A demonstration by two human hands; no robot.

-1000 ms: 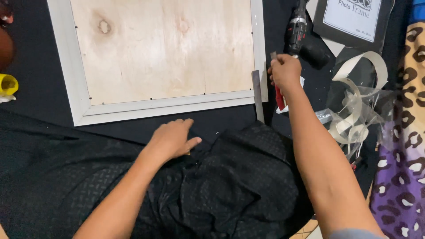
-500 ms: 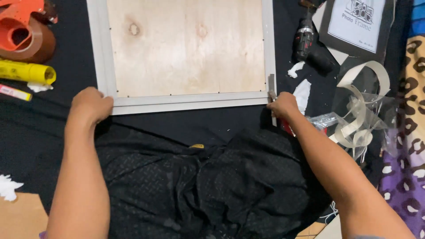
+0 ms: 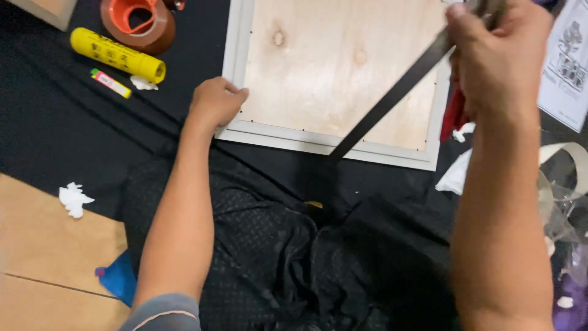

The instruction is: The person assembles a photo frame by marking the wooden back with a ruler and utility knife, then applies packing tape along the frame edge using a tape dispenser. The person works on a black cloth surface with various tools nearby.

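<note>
**Head view: our hands at a white frame, a long dark strip held over it**

Head view, looking down. Nearest to us is crumpled black fabric (image 3: 294, 257) over our lap, with brown cardboard (image 3: 43, 245) and a scrap of white paper (image 3: 75, 198) to the left.

Beyond that, our left hand (image 3: 215, 103) rests curled on the near left corner of a white frame (image 3: 269, 132), fingers over its rim, holding nothing else. The frame lies flat on a black cloth (image 3: 73, 116), its pale plywood backing (image 3: 343, 67) facing up.

Our right hand (image 3: 499, 52) is raised above the frame's right side, closed around the upper end of a long dark strip (image 3: 392, 98). A red-handled tool (image 3: 454, 113) shows just under this hand; we cannot tell if the hand holds it as well.

The strip's long axis runs diagonally: from the right hand it points down and to the left, its free end reaching the frame's near edge, between our two hands. The right hand is the one on it; the left is apart from it.

Farther left lie a yellow tube (image 3: 116, 55), a small marker (image 3: 111, 84) and an orange tape roll (image 3: 138, 21). A printed sheet (image 3: 566, 67) lies far right.
</note>
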